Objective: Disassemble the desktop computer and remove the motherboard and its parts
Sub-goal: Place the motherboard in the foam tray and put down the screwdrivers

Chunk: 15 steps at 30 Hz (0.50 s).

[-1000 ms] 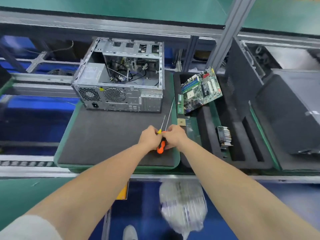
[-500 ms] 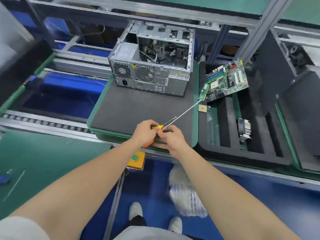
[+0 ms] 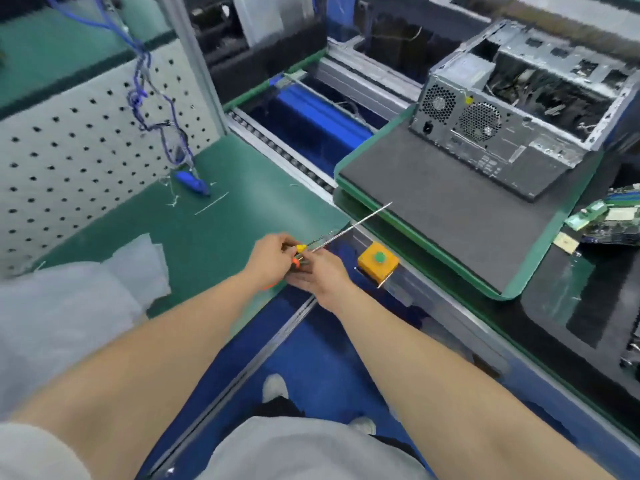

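Note:
Both hands meet over the corner of a green bench (image 3: 214, 230), left of the work pad. My left hand (image 3: 273, 259) grips the orange and yellow handles of the screwdrivers (image 3: 300, 249). My right hand (image 3: 320, 277) holds the same handles from below. A long thin shaft (image 3: 360, 223) points up and right toward the black foam pad (image 3: 450, 209). The open desktop case (image 3: 519, 109) stands at the pad's far end with loose cables inside. The green motherboard (image 3: 613, 220) lies at the right edge in a black foam tray (image 3: 561, 306).
A yellow box with a green button (image 3: 378, 262) sits on the conveyor rail just right of my hands. A white pegboard (image 3: 86, 140) with a hanging blue cable and blue tool (image 3: 192, 181) stands at the left. White foam sheets (image 3: 76, 306) lie on the bench.
My hands have carried the screwdrivers off the black pad, leftward and toward me, to the green bench corner. The view has swung left, so the case and motherboard now sit at the right.

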{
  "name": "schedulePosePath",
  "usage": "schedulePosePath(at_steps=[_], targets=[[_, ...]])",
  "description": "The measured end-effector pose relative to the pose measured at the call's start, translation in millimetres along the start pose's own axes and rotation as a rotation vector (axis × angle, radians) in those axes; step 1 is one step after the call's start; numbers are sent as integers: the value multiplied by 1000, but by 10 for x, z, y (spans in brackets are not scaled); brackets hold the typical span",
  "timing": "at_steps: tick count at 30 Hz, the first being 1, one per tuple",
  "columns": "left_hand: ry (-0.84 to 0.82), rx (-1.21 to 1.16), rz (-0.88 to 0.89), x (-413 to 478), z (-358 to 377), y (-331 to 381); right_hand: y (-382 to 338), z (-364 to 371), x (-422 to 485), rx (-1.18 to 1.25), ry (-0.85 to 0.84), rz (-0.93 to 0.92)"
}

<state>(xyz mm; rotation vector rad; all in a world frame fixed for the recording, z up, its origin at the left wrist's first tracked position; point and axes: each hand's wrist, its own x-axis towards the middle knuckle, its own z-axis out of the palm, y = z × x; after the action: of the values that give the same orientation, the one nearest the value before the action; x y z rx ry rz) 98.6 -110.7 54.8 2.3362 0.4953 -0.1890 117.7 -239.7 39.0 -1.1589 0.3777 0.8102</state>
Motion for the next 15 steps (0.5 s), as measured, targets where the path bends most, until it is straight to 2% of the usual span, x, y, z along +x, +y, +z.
schedulePosePath(at_steps=[6, 15], targets=[[73, -38, -197, -332, -429, -1008, 757, 814, 227, -184, -25, 132], [3, 16, -314, -276, -581, -1871, 1221, 1363, 488, -489, 168, 249]])
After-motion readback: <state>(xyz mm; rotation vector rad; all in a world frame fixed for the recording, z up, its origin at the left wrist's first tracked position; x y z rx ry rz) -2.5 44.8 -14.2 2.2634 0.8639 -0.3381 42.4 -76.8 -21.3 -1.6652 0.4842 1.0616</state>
